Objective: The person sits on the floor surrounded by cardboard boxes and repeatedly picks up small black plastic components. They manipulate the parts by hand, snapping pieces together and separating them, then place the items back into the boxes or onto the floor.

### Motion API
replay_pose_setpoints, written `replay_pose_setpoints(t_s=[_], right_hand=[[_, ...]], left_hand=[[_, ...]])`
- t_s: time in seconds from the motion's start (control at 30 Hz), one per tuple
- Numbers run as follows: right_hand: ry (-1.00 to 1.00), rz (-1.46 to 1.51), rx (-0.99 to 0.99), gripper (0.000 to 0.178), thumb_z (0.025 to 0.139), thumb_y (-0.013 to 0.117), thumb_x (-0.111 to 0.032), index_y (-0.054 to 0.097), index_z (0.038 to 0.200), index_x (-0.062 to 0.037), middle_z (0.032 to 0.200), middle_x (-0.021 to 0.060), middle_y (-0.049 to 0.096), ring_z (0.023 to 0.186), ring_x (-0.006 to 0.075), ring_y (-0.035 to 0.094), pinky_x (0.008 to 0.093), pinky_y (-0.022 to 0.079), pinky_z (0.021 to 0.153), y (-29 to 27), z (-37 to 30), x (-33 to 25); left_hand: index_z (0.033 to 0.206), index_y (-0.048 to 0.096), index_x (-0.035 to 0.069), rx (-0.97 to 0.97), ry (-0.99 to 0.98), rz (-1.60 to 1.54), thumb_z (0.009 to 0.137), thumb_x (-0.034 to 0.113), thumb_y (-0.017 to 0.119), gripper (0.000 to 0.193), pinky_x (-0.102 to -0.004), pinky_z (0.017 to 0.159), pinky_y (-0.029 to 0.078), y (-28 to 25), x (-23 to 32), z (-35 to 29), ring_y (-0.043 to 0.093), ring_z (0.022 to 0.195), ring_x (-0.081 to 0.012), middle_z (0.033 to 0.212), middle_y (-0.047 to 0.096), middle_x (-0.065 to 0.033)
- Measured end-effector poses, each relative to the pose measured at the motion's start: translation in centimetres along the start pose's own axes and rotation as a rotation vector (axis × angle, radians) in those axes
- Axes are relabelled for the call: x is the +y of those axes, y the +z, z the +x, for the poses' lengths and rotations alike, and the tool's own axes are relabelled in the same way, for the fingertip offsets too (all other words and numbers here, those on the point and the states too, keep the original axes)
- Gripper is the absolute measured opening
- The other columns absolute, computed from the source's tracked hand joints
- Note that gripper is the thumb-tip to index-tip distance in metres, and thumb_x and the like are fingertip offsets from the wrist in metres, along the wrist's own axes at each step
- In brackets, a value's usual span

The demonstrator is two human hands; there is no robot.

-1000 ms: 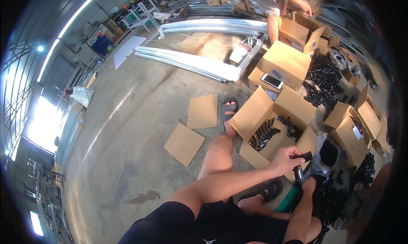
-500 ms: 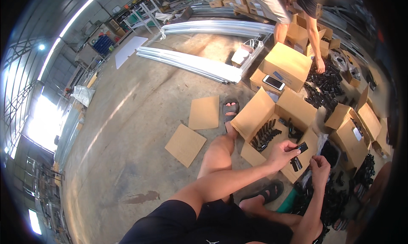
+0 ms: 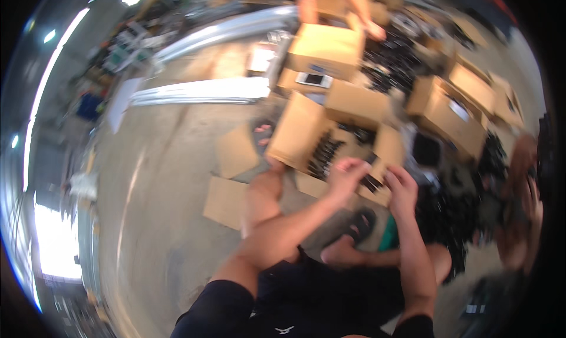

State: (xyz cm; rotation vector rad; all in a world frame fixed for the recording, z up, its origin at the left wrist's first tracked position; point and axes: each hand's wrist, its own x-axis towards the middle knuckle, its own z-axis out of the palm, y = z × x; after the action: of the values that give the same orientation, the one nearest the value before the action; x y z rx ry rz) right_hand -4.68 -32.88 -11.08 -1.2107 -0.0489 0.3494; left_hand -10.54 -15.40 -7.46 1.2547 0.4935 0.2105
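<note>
Over the near side of an open cardboard box [image 3: 299,129], my left hand [image 3: 346,179] is closed in a pinch on a small black part [image 3: 371,159]. Just to its right, my right hand [image 3: 402,189] has its fingertips pressed together; blur hides whether anything is between them. Another black part [image 3: 371,183] lies on the box's near flap, below and between the two hands. Inside the box, a row of black parts [image 3: 324,154] stands along the left, with more black pieces [image 3: 358,133] toward the back.
Behind the box sits a closed carton [image 3: 327,46] with a phone [image 3: 313,79] on it. Black parts [image 3: 392,61] lie heaped farther back, near another person's hand [image 3: 375,31]. More open cartons [image 3: 448,108] stand at right. Flat cardboard sheets [image 3: 227,201] and metal profiles [image 3: 200,91] lie left.
The view has swung right and blurred, so the scene sits farther left. My right hand has come nearer to my left hand, which keeps its pinch on the black part.
</note>
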Motion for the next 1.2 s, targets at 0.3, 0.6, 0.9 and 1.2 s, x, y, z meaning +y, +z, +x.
replay_pose_setpoints(t_s=[0.3, 0.6, 0.9, 1.2], right_hand=[[0.08, 0.011, 0.001, 0.014, 0.093, 0.074, -0.004, 0.071, 0.105, 0.0018, 0.092, 0.0034, 0.072, 0.081, 0.0084, 0.065, 0.0234, 0.054, 0.075, 1.0, -0.5, -0.2], [0.165, 0.018, 0.006, 0.008, 0.094, 0.074, -0.005, 0.07, 0.098, 0.0011, 0.09, 0.006, 0.074, 0.078, 0.0082, 0.066, 0.0228, 0.052, 0.069, 2.2, -0.9, 0.1], [0.178, 0.064, 0.049, 0.008, 0.093, 0.073, -0.003, 0.07, 0.099, 0.0013, 0.09, 0.006, 0.073, 0.078, 0.0089, 0.066, 0.0227, 0.052, 0.069, 2.4, -1.3, 0.0], [0.221, 0.139, 0.049, 0.008, 0.092, 0.072, 0.0, 0.069, 0.1, 0.0012, 0.091, 0.0064, 0.072, 0.079, 0.01, 0.066, 0.0235, 0.052, 0.071, 2.3, -1.7, -0.5]], left_hand=[[0.111, 0.069, 0.003, -0.024, -0.091, -0.01, 0.095, 0.014, 0.076, 0.02, -0.0272, 0.071, 0.057, 0.2, -0.8, -0.2, 0.07, 0.083, -0.0114, 0.097, 0.074, -0.0046], [0.11, 0.07, 0.003, -0.062, -0.023, 0.0, 0.095, 0.016, 0.076, 0.021, -0.0248, 0.071, 0.054, 0.5, -0.6, -0.8, 0.066, 0.08, -0.0069, 0.097, 0.073, -0.0031], [0.11, 0.069, 0.002, -0.067, 0.004, -0.011, 0.095, 0.015, 0.076, 0.021, -0.0253, 0.073, 0.054, 0.8, -0.9, -0.5, 0.066, 0.081, -0.0083, 0.096, 0.073, -0.0043], [0.114, 0.066, -0.006, -0.091, -0.014, -0.01, 0.095, 0.006, 0.073, 0.023, -0.0239, 0.083, 0.053, 0.9, -0.4, -0.7, 0.066, 0.089, -0.0091, 0.102, 0.073, -0.0101]])
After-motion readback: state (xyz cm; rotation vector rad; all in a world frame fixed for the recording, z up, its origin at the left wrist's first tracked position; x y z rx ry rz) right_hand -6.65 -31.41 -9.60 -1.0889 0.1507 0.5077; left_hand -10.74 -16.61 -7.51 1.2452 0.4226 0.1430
